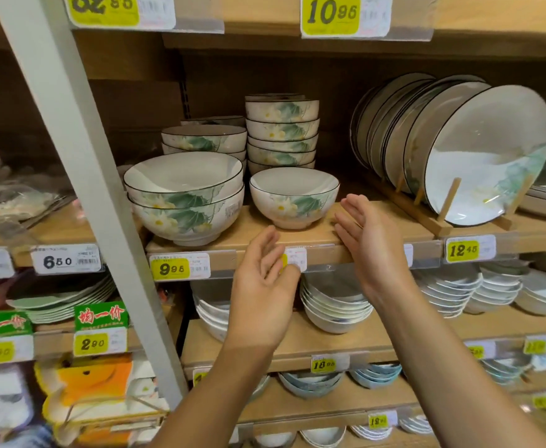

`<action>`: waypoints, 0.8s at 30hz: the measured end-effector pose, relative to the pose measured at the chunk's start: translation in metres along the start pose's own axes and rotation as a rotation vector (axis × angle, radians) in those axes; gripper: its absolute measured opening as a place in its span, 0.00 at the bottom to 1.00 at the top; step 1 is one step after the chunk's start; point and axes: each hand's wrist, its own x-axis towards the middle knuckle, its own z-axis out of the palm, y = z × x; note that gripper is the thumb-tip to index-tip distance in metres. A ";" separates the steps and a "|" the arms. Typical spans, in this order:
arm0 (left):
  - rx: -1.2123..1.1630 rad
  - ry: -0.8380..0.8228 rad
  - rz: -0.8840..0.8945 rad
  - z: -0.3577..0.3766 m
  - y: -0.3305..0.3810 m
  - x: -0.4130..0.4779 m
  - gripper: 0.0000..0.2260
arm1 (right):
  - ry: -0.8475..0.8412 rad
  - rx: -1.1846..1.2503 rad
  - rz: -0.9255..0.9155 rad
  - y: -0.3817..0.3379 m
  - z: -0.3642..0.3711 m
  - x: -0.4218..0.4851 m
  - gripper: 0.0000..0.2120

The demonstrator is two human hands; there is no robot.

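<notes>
This is a shop with rows of wooden shelves full of dishes. The middle shelf runs across at the height of the hands. On its right side, big round plates stand on edge in a wooden rack. On its left side sit two big bowls, one inside the other, with green leaves and a yellow flower painted on them. Behind them is a tall stack of small bowls with the same picture.

One small bowl stands alone at the front of the shelf, upright, between the big bowls and the plates. It looks like the thing the person wants.

The right hand is just beside the bowl on its right, with flat, straight fingers and nothing in it. The left hand is lower, in front of the shelf edge, palm up, with loose fingers and nothing in it. Its fingertips are near the foot of the bowl. Neither hand seems to touch the bowl.

A yellow price tag sits on the shelf edge to the left of the hands.

So the reach looks almost done. The bowl has not been picked up yet. I think the hands must close in on both sides, take hold and lift it off the shelf.
</notes>
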 end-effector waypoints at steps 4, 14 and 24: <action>0.042 0.083 0.009 -0.010 0.002 -0.028 0.17 | -0.078 0.054 0.008 0.000 -0.009 -0.036 0.14; -0.039 0.555 -0.154 -0.049 -0.004 -0.128 0.11 | -0.362 0.043 0.237 0.036 -0.046 -0.113 0.14; 0.045 0.768 -0.362 -0.132 -0.017 -0.263 0.12 | -0.631 -0.117 0.452 0.102 -0.041 -0.217 0.13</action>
